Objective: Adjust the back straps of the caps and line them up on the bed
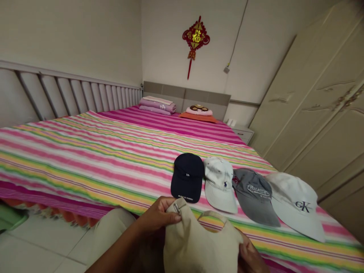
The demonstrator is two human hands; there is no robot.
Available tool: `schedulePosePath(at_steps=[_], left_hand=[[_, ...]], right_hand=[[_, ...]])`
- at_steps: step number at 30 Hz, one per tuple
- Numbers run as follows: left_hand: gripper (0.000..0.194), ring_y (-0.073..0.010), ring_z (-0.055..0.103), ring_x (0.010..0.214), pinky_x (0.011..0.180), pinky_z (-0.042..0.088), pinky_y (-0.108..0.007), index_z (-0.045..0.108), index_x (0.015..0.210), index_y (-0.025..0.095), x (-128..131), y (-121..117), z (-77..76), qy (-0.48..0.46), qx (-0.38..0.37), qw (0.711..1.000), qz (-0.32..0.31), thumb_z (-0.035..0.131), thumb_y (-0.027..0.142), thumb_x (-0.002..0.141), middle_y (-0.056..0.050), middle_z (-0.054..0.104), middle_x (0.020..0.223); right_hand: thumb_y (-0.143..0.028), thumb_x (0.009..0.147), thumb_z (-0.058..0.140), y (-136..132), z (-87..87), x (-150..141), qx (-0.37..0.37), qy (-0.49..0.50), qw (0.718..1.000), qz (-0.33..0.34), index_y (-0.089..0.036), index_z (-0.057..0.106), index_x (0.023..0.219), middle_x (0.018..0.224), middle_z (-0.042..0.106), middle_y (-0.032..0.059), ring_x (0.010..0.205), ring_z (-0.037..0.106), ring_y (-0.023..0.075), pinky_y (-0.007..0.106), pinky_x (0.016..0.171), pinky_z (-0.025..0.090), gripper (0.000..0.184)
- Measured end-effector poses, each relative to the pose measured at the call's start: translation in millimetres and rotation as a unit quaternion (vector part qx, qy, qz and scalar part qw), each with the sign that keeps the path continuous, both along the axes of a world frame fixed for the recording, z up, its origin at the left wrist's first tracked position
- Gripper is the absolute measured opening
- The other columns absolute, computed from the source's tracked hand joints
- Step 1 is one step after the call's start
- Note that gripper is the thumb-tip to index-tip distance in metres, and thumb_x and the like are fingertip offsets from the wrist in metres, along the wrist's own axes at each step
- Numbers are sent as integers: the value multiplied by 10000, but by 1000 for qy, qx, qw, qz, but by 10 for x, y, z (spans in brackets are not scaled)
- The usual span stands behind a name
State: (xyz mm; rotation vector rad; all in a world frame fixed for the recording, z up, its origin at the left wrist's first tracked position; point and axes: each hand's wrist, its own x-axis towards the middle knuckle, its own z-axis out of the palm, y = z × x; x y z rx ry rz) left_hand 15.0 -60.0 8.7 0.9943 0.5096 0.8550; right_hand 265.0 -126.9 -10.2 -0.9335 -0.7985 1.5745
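Note:
A beige baseball cap is held up in front of me, its back opening and strap facing upward. My left hand pinches it near the metal strap buckle. At its right edge, my right hand grips the fabric, partly hidden by the cap. Beyond it, a row of caps lies on the bed: a navy cap, a white cap with a small dark logo, a grey cap with lettering and a white cap marked CK. The white cap overlaps the grey one's edge.
The bed has a striped sheet. Folded purple bedding and a pink-and-orange stack lie by the headboard. A wardrobe stands right, a nightstand beside the bed, and a railing along the left.

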Motion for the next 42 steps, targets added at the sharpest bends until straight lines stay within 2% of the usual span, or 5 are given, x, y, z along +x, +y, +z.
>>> schedulePosePath(at_steps=[5, 9, 22, 32, 42], left_hand=[[225, -90, 532, 499, 497, 382, -189, 638, 707, 114, 76, 4, 64, -18, -31, 998, 52, 718, 282, 580, -22, 616, 590], [247, -66, 470, 459, 454, 329, -173, 615, 645, 112, 90, 75, 112, 32, -19, 995, 94, 737, 294, 532, 1, 580, 541], [218, -69, 436, 522, 483, 318, -182, 637, 645, 114, 103, 45, 367, 192, 117, 974, 25, 669, 330, 633, 6, 544, 586], [226, -60, 428, 462, 459, 316, -180, 624, 678, 107, 233, -15, 306, 118, 36, 992, -14, 700, 305, 600, -4, 562, 564], [204, -122, 496, 648, 585, 366, -215, 579, 823, 137, 214, 10, 202, 196, 197, 959, 51, 635, 245, 659, -25, 569, 735]], right_hand=[[-310, 549, 740, 40, 75, -54, 10, 57, 997, 46, -228, 648, 825, 740, 669, 49, 660, 618, 216, 322, 633, 474, 303], [-405, 600, 702, 95, 124, -73, 68, 29, 996, 57, -172, 635, 727, 665, 600, 44, 591, 528, 158, 260, 569, 421, 273], [-307, 750, 602, 139, 183, -331, 119, 37, 987, 106, -178, 513, 792, 508, 480, -56, 365, 336, 32, 161, 399, 253, 162], [-436, 716, 600, 263, 342, -588, 120, -131, 977, 116, -170, 470, 713, 416, 424, -88, 286, 279, 25, 143, 290, 183, 296], [-418, 684, 632, 366, 355, -741, 55, -80, 992, 75, -157, 484, 669, 357, 358, -113, 291, 177, 10, 161, 319, 117, 300]])
